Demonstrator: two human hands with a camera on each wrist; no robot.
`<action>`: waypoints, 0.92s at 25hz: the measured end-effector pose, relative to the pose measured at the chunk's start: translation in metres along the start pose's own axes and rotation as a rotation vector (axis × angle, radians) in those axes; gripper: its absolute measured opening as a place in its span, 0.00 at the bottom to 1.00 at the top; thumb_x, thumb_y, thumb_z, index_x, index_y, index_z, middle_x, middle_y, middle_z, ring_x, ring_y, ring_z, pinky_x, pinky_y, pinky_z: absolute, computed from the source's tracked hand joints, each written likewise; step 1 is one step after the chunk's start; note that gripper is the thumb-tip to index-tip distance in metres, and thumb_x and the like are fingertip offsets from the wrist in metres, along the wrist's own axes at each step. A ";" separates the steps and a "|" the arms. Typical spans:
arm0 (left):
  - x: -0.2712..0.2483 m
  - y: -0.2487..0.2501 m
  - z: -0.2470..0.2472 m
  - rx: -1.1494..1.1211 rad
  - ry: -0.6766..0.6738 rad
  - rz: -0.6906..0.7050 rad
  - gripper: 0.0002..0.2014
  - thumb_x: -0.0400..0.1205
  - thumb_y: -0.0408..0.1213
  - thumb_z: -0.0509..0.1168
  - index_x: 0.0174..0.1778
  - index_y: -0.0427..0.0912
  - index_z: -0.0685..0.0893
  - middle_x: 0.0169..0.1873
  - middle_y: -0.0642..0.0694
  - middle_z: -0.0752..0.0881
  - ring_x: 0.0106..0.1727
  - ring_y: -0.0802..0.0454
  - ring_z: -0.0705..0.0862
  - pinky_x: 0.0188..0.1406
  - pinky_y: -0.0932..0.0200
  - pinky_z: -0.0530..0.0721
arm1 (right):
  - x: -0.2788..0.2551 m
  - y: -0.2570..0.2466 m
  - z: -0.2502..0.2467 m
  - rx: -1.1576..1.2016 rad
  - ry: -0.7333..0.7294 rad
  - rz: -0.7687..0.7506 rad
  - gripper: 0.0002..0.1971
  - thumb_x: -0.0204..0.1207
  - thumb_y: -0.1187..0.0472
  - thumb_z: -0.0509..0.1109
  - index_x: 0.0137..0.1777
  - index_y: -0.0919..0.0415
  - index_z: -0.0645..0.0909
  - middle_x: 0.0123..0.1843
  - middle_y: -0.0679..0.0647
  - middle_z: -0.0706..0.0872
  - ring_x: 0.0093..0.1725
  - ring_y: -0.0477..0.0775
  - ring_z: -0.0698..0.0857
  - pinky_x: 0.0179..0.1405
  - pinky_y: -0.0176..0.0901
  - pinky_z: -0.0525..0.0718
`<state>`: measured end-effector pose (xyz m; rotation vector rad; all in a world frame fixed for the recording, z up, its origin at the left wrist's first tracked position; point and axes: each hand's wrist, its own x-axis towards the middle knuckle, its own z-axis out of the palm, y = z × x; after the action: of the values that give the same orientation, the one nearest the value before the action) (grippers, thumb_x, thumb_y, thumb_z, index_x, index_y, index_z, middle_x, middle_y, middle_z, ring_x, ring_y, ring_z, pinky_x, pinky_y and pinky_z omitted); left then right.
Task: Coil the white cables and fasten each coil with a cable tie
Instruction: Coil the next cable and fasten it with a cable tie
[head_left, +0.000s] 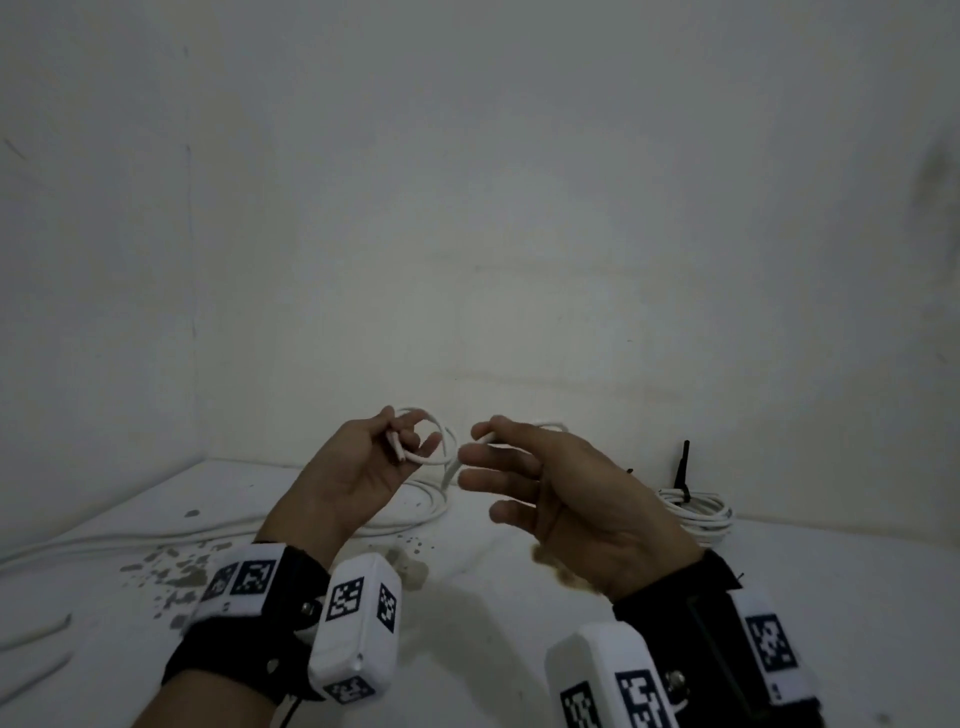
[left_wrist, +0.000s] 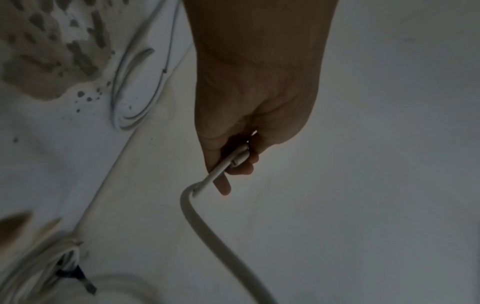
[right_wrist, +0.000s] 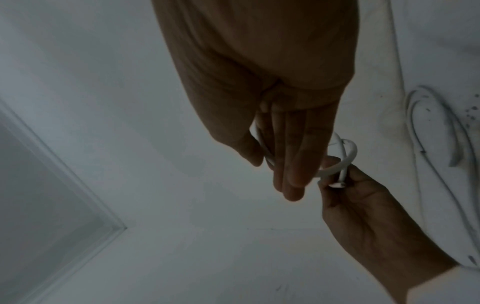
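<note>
The left hand (head_left: 358, 467) pinches the white cable (head_left: 436, 441) by its end, up above the surface (head_left: 519, 597). The right hand (head_left: 550, 488) pinches its loop. It looks light and bendy, so hold the loops together.

Counted in the head view: 2 hands, a left hand (head_left: 358, 467) and a right hand (head_left: 561, 499), each pinching the same white cable (head_left: 441, 441). 1 small loop of that cable raised between them, its remaining length trailing down to the white surface (head_left: 519, 597). 1 finished coil (head_left: 696, 512) lying at the right, bound by 1 black cable tie (head_left: 683, 473). 2 short blurred cable stretches (head_left: 36, 631) at the lower left edge; separate cables or 1, impossible to tell.
</note>
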<state>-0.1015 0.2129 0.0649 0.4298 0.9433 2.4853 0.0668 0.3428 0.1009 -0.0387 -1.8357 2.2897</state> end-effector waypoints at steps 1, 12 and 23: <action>-0.001 -0.003 0.005 0.086 -0.011 0.005 0.17 0.91 0.36 0.52 0.61 0.25 0.78 0.29 0.46 0.75 0.28 0.55 0.76 0.36 0.55 0.91 | 0.000 0.003 0.001 -0.028 -0.022 -0.011 0.11 0.84 0.57 0.68 0.45 0.62 0.87 0.41 0.58 0.92 0.36 0.51 0.92 0.24 0.38 0.85; -0.029 -0.033 0.044 0.714 -0.278 -0.080 0.19 0.88 0.36 0.56 0.42 0.40 0.92 0.33 0.43 0.82 0.33 0.52 0.79 0.33 0.58 0.82 | 0.012 0.011 -0.009 -0.003 0.158 -0.103 0.07 0.82 0.64 0.71 0.53 0.67 0.87 0.41 0.62 0.93 0.39 0.56 0.92 0.32 0.44 0.92; -0.026 -0.046 0.048 0.934 0.007 0.047 0.21 0.89 0.48 0.51 0.32 0.44 0.74 0.18 0.54 0.66 0.18 0.56 0.61 0.19 0.61 0.64 | 0.009 0.004 -0.034 -0.372 0.216 -0.097 0.17 0.80 0.48 0.72 0.47 0.64 0.89 0.36 0.59 0.93 0.28 0.57 0.88 0.24 0.42 0.82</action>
<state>-0.0450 0.2569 0.0646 0.7181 2.0820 1.9280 0.0624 0.3763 0.0907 -0.2370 -2.0659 1.7763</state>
